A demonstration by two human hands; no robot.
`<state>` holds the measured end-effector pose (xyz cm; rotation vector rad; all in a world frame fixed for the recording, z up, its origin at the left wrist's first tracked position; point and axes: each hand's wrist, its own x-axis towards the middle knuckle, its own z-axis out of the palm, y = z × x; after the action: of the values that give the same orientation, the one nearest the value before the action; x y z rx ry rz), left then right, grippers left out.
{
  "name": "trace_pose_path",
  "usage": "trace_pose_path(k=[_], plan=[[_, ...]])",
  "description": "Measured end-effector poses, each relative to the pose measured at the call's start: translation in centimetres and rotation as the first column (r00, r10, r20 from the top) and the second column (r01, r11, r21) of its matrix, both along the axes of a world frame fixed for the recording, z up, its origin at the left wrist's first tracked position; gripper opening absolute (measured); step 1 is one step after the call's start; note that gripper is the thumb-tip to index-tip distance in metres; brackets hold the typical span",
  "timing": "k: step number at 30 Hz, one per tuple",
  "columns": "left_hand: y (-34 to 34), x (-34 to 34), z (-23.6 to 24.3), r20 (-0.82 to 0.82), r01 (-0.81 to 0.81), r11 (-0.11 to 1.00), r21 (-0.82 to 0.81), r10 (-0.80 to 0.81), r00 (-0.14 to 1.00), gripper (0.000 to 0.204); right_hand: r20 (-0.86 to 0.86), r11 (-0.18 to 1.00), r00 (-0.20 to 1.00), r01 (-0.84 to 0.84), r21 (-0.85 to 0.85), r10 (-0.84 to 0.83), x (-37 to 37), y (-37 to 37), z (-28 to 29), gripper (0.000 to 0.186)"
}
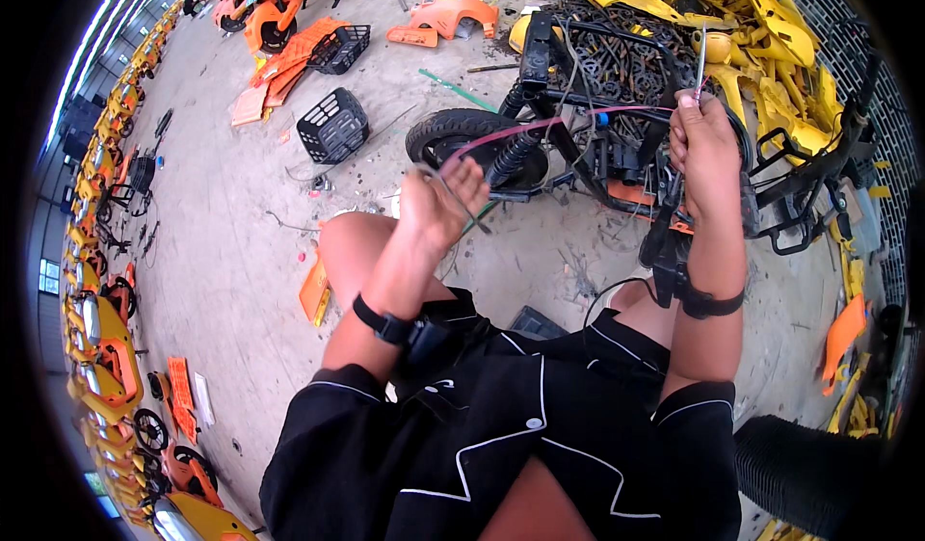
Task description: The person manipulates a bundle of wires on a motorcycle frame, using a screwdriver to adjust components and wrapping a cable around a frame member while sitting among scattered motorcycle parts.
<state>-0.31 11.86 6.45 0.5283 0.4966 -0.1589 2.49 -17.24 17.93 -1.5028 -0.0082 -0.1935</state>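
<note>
Two hands, one pinkish wire (515, 134) strung between them across a stripped scooter frame (588, 170).
Left hand (443, 204): fingers loosely wide, one grey strand (475, 215) over palm. Right hand (706, 144): closed round one slim metal tool (702, 54), tip up. Judgement: keep wire slack, tip clear of it. Beyond: one black-tyred wheel (434, 134), two black baskets (333, 125).
</note>
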Motion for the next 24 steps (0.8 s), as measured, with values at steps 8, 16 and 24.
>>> trace_pose_path(k=[8, 16, 24], plan=[[0.8, 8.0, 11.3, 0.291, -0.028, 0.915, 0.404, -0.099, 0.951, 0.033, 0.184, 0.994, 0.980, 0.059, 0.091, -0.075, 1.6, -1.6, -1.4, 0.021], [-2.5, 5.4, 12.6, 0.399, 0.086, 0.874, 0.478, -0.303, 0.865, 0.033, 0.273, 0.995, 0.958, 0.098, -0.009, -0.092, 2.1, -3.4, -2.7, 0.029], [0.6, 7.2, 0.8, 0.150, 0.108, 0.890, 0.442, -0.191, 0.970, 0.020, 0.072, 0.991, 0.996, 0.052, 0.124, -0.061, 3.3, -5.3, -3.9, 0.019]])
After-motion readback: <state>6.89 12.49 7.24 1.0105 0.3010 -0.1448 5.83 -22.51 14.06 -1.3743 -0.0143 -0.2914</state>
